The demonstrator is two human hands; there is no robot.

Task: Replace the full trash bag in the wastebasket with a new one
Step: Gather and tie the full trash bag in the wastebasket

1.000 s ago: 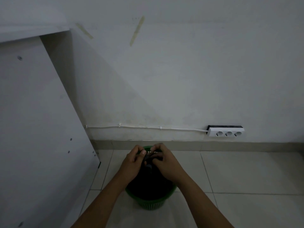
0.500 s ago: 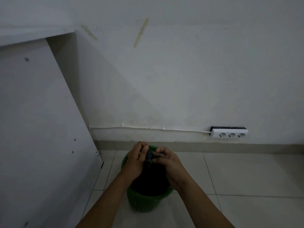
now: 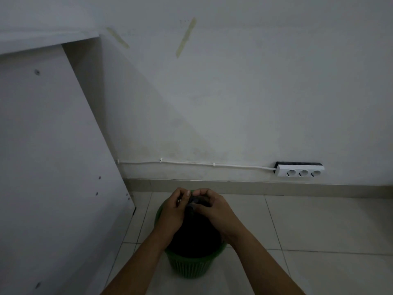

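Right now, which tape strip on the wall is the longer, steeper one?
The right strip of tape, up above the hands: it runs long and nearly upright. The left strip, by the white panel, is shorter and slants downward to the right.

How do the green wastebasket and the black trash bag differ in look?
The wastebasket is green and ribbed; the trash bag is black and smooth. The wastebasket stands open on the floor; the bag's top is gathered, pinched by left hand and right hand. The bag sits inside the wastebasket.

I am looking at what seems to be a plain room in a home: a white painted wall (image 3: 244, 99), pale floor tiles (image 3: 319, 226), a white power strip (image 3: 300, 170) fixed low on the wall, a white furniture panel (image 3: 53, 167), and a small green wastebasket (image 3: 189, 267).
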